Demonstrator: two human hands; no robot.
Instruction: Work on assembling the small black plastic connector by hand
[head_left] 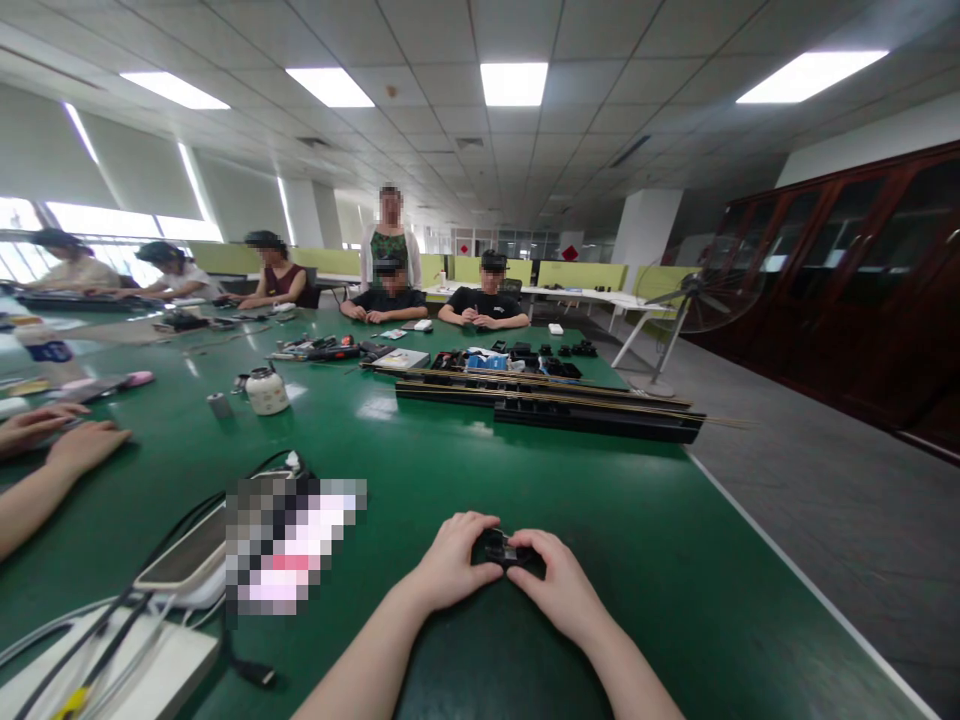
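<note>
A small black part (501, 549) with a greyish, shiny middle rests at the green tabletop (420, 470), between my two hands. My left hand (455, 562) grips its left side, thumb below and fingers curled over the top. From the right, my right hand (553, 577) pinches the same part between thumb and index finger. Both thumbs nearly meet at its lower edge. The fingers hide its ends, and its finer details are too small to make out.
Left of my hands lie a white-edged device (187, 560), cables and a pixelated object (292, 550). A white jar (267, 391) stands beyond. Long black rails (600, 418) with thin rods lie ahead. Another person's hands (82, 440) rest at the left; several people are farther back.
</note>
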